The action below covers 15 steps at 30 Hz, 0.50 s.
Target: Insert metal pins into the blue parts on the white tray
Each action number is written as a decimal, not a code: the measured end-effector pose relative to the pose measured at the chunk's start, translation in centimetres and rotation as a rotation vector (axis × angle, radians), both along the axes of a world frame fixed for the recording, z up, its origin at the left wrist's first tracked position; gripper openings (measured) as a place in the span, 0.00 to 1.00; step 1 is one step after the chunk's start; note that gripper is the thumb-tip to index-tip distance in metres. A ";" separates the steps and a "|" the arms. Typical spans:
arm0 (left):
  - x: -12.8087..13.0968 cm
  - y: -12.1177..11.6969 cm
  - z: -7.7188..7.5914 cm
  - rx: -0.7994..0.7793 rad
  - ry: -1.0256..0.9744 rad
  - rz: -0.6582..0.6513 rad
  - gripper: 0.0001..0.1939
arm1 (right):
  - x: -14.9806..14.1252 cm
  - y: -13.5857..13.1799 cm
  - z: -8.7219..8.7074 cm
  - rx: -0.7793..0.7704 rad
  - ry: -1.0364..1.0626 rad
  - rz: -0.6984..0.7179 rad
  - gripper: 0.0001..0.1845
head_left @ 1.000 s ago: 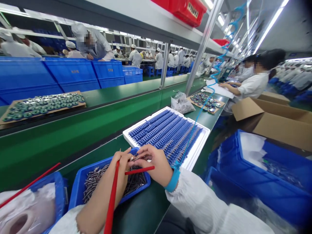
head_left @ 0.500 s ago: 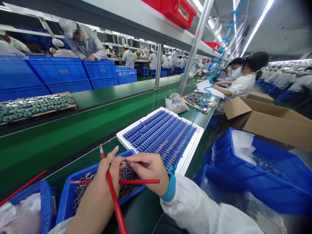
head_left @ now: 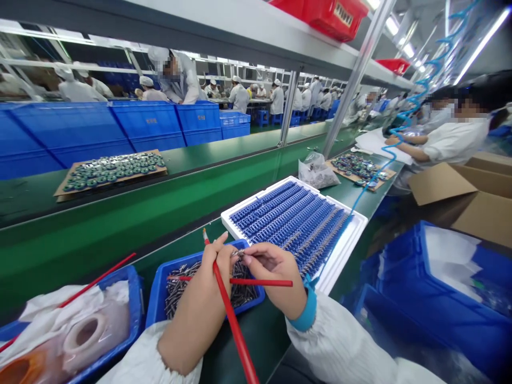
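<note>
Over a blue bin (head_left: 154,290) of loose dark metal shafts, my hands meet at a small ridged metal part (head_left: 239,254). My left hand (head_left: 214,280) is closed, pinching the part's left end, with a red-handled brush (head_left: 232,306) tucked in it, bristles up. My right hand (head_left: 280,272), wearing a blue wristband (head_left: 307,312), pinches the part's other end between thumb and fingertips. A second red brush (head_left: 264,282) passes behind my left wrist and across my right palm; which hand carries it I cannot tell. Just beyond is a white foam tray (head_left: 234,225) with blue slotted rows, several holding metal parts.
To the left sits another blue bin (head_left: 138,298) with white cloth, a tape roll and a red stick (head_left: 98,280). A clear bag (head_left: 318,173) and cardboard with small round parts (head_left: 362,168) lie past the tray. Blue crates (head_left: 436,277) stand right; co-workers sit beyond.
The view has swung left, so everything sits farther right and more of the left bin shows. Both hands keep their pinch on the small metal part.
</note>
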<state>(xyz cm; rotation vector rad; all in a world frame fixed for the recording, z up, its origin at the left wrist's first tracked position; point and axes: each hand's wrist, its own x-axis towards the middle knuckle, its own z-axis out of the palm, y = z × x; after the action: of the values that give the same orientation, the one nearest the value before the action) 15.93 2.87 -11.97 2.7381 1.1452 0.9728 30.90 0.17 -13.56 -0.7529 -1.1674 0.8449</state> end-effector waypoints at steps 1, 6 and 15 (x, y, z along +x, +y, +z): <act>0.0 0.0 -0.1 -0.014 0.012 -0.007 0.18 | 0.0 0.0 -0.1 -0.002 -0.006 -0.010 0.07; 0.0 0.0 -0.1 -0.106 -0.011 0.014 0.17 | -0.1 -0.1 -0.2 0.006 -0.067 -0.069 0.08; 0.5 0.4 0.4 -0.223 -0.108 -0.028 0.11 | 0.1 -0.5 1.1 0.192 -0.350 -0.223 0.07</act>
<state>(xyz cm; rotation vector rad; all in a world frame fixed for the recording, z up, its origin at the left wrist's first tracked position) 16.39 3.30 -11.61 2.4897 1.1200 0.9154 30.96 -0.30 -12.45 -0.8744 -1.4207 0.4173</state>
